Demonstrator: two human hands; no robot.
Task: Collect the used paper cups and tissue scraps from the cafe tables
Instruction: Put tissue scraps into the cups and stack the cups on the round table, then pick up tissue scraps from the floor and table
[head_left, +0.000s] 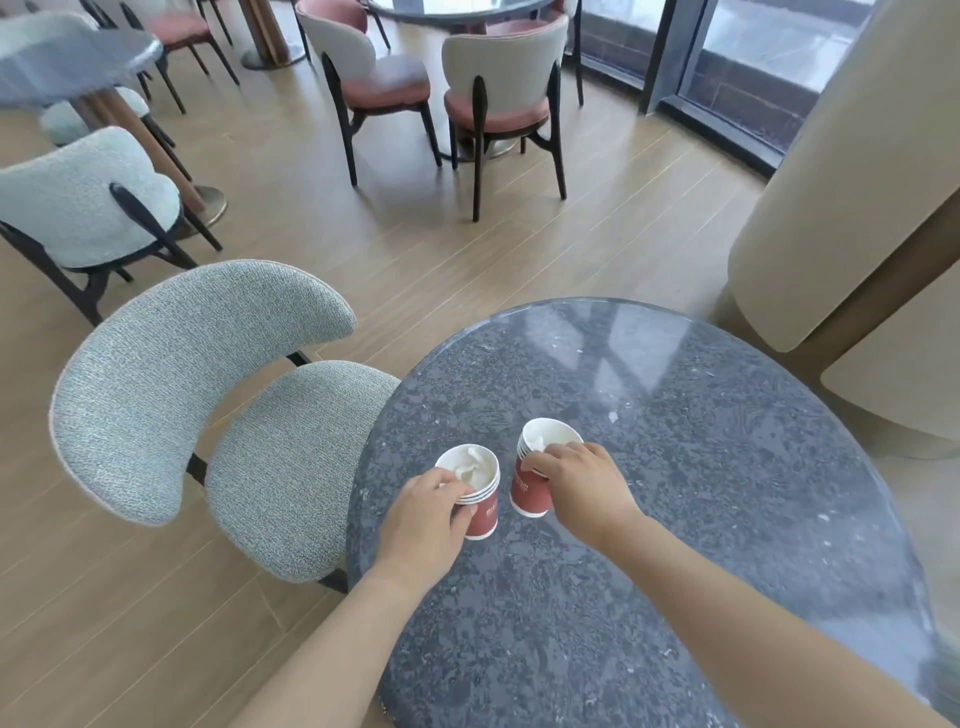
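Note:
Two stacks of red paper cups with white rims are over the dark round table (675, 493). The left stack (480, 496) stands near the table's left edge, with white tissue scraps (470, 467) inside its top cup. My left hand (423, 519) grips that stack by its near side. The right stack (535, 475) tilts away to the left and also holds tissue (550, 441). My right hand (582, 486) is closed on its rim and side. Whether the tilted stack touches the table I cannot tell.
A grey fabric chair (208, 395) stands close against the table's left side. More chairs (498, 98) and tables (72, 62) stand farther back on the wooden floor. A curved beige wall (841, 208) rises at right, glass doors (753, 57) behind.

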